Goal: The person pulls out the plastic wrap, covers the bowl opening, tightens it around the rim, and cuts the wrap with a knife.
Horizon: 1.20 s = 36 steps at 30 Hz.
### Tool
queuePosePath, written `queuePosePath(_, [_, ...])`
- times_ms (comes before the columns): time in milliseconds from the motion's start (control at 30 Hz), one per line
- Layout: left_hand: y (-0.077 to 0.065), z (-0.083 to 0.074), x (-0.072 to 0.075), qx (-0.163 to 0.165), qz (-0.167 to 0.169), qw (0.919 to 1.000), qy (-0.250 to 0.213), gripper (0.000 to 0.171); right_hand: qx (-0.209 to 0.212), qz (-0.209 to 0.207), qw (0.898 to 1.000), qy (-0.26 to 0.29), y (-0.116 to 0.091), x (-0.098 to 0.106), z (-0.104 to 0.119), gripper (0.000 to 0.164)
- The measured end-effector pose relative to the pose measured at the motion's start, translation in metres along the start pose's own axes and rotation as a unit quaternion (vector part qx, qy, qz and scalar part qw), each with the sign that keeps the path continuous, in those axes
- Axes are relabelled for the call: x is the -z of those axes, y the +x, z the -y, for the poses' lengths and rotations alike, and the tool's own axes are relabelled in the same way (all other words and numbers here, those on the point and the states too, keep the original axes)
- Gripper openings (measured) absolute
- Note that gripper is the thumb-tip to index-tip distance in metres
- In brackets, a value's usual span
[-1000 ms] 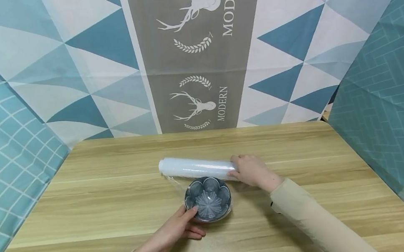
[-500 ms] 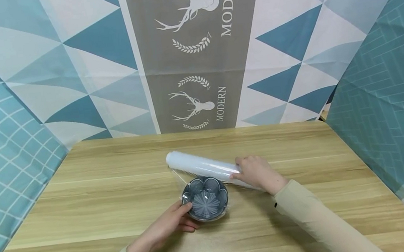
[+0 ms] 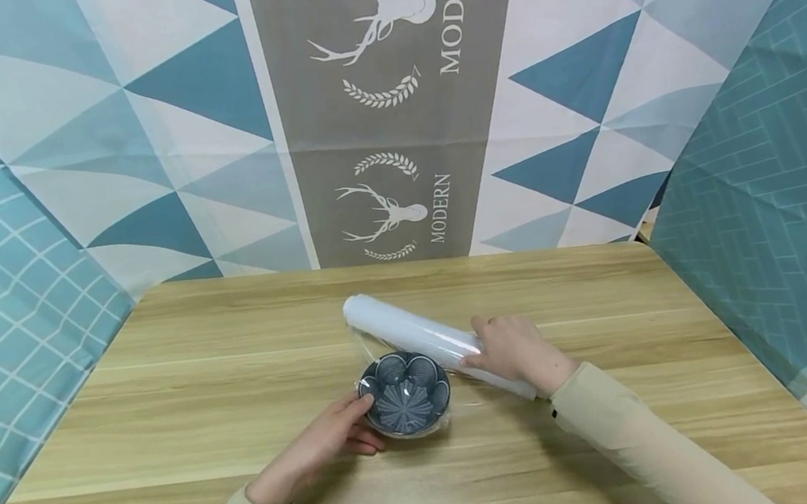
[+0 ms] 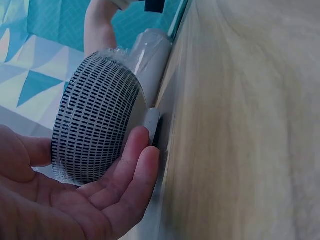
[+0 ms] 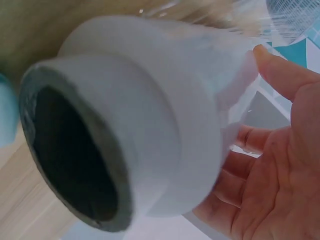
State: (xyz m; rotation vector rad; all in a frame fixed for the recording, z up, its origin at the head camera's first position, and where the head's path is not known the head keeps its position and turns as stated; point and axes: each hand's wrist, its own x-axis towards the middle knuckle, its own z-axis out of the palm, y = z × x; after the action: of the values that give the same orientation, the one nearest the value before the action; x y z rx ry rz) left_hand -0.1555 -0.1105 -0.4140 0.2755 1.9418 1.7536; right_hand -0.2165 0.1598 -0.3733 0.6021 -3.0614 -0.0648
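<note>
Centrally on a wood-grain table [image 3: 167, 415], a person's two hands hold a small bowl and a roll of clear film. The left hand [image 3: 330, 439], coming from the lower left, pinches the bowl [image 3: 403, 397] at its left side, thumb at the rim and the other fingers low against the outside, near the foot. The bowl's mouth faces up toward the head camera, showing a dark blue-grey inside with petal shapes and a starburst at the bottom; the left wrist view shows an outer wall covered in rows of short dark dashes. Whether its foot touches the table cannot be told. Crinkled clear film [image 4: 117, 52] clings about the rim and reaches across to the roll.

The right hand [image 3: 517, 347] grips the roll [image 3: 417, 333] toward its right end, thumb on the near side, fingers over the far side. The roll lies slantwise just behind and to the right of the bowl, its far end pointing left; the right wrist view shows its hollow core [image 5: 75, 155]. Both sleeves are beige. Behind the table hangs a patterned backdrop [image 3: 207, 133] of blue and white triangles.
</note>
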Motion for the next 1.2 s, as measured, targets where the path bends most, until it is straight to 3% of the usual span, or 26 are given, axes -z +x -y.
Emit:
queuePosePath(233, [0.001, -0.002, 0.006, -0.005, -0.005, 0.9999, 0.008, 0.054, -0.006, 0.021, 1.000, 0.006, -0.006, 0.001, 0.001, 0.056])
queuePosePath(567, [0.004, -0.002, 0.013, 0.003, -0.039, 0.9989, 0.026, 0.052, -0.023, 0.060, 0.997, 0.033, -0.016, 0.000, 0.004, 0.077])
queuePosePath(867, [0.010, -0.001, 0.018, 0.004, -0.065, 0.9970, 0.040, 0.052, -0.016, 0.054, 0.996, 0.071, -0.023, -0.008, 0.007, 0.064])
queuePosePath(1200, [0.017, -0.001, 0.022, 0.012, -0.094, 0.9942, 0.051, 0.049, -0.027, 0.038, 0.996, 0.072, -0.032, -0.013, 0.013, 0.069])
